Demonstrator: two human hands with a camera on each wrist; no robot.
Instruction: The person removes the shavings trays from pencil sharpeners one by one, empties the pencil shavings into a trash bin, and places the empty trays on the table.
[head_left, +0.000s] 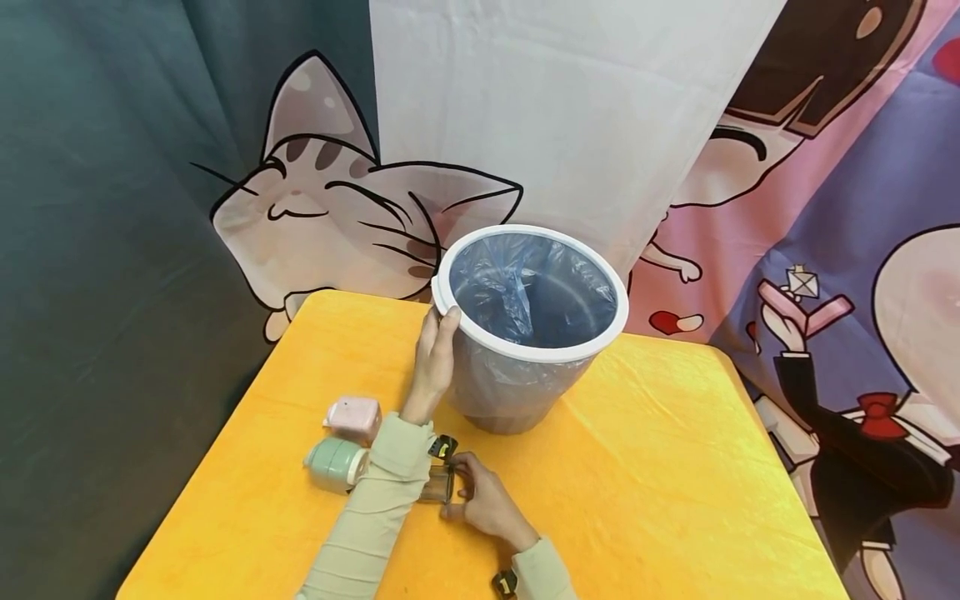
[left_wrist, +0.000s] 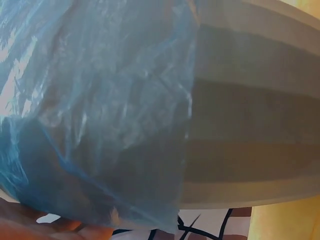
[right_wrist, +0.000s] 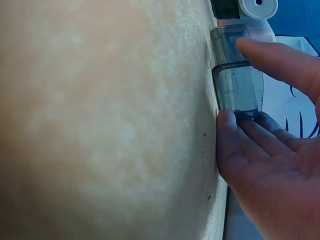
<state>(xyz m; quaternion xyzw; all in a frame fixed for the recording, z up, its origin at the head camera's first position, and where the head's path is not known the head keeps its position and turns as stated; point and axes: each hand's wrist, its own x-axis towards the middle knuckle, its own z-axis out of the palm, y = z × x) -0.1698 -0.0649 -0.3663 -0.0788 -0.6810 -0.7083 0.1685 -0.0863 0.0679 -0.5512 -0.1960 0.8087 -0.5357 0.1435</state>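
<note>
A: Taking twelve as away from the person, where's the box (head_left: 438,484)?

B: On the table (head_left: 637,467), at nine o'clock from the right hand (head_left: 486,502), which is clearly the nearer one.

A: Clamped on it?

B: Thumb and fingers straddle the box's three o'clock end. I can't tell whether they squeeze it.

A: And the left hand (head_left: 432,362)?

B: At twelve from the box, well apart from the right hand. Its fingers lie fairly straight against the nine o'clock side of the bin (head_left: 525,352), at the rim, rather than clamped round it.

A: Which way does the box's long axis run?

B: Nine to three, I'd judge, but the left sleeve (head_left: 382,492) hides the nine o'clock end, so I'm not sure.

A: So what does the next move turn on?

B: That crossing, I think. The bin's mouth, lined with a bag (head_left: 517,300), lies at one o'clock from the box, but the way clear of the sleeve is toward three.
</note>
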